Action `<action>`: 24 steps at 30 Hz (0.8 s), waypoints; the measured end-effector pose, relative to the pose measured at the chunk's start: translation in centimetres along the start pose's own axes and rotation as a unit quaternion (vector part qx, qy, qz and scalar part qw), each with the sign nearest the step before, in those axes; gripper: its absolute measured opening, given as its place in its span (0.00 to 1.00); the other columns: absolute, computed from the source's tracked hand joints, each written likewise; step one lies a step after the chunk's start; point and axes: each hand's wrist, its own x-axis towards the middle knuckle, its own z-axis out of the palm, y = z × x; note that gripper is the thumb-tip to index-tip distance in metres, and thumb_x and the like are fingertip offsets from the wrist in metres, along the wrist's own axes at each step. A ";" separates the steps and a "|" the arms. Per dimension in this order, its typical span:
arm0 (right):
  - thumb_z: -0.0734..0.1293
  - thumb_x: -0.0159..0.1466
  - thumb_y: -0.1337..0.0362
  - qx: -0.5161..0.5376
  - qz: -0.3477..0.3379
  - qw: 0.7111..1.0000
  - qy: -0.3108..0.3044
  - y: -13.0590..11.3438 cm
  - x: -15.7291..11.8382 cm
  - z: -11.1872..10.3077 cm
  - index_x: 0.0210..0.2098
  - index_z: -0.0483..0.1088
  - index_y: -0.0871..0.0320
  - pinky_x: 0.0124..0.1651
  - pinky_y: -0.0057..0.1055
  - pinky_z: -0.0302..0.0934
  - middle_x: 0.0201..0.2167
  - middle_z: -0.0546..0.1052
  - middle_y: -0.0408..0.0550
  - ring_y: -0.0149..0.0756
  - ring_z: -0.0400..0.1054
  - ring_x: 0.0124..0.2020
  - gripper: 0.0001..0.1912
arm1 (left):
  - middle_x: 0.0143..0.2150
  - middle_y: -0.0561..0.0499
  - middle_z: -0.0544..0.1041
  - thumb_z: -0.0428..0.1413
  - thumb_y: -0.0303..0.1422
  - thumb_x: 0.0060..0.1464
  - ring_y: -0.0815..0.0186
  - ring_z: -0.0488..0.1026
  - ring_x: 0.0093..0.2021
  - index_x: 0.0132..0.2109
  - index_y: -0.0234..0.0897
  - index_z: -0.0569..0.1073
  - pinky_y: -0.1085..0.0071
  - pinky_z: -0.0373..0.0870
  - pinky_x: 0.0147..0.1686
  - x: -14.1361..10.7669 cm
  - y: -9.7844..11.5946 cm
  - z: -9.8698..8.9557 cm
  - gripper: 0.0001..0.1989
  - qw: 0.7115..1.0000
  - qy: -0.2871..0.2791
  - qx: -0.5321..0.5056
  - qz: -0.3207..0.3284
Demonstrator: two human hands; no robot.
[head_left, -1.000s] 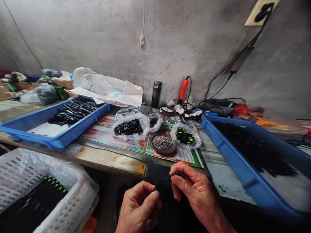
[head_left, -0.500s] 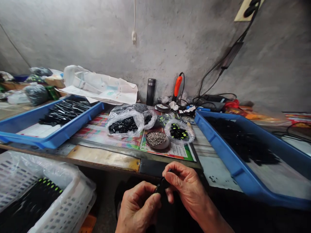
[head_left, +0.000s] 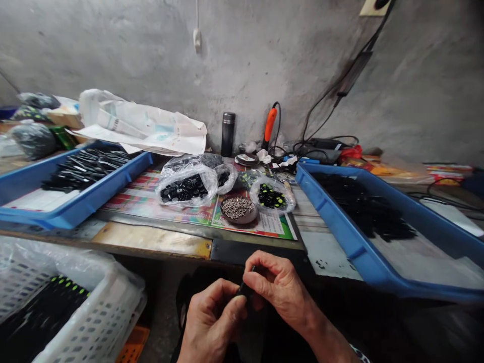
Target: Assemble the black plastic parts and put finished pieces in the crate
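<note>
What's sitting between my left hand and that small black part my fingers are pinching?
Nothing visible stands in the way. The left hand is right against the small black part, which it pinches together with the right hand.

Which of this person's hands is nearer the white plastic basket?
The left hand is nearer, just right of the white plastic basket; the right hand sits farther right, beside the left.

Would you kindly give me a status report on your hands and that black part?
Left hand, right hand both on small black part. Blue tray right, white crate left, neither touching.
</note>
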 end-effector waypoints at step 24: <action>0.63 0.71 0.49 -0.157 -0.073 0.984 0.031 0.3 2.6 -1.6 0.38 0.73 0.60 0.22 0.23 0.51 0.21 0.63 0.39 0.29 0.56 0.20 0.19 | 0.17 0.55 0.71 0.71 0.51 0.35 0.80 0.58 0.12 0.25 0.33 0.70 0.82 0.47 0.12 2.7 0.0 -0.7 0.27 0.991 0.000 -0.111 -0.074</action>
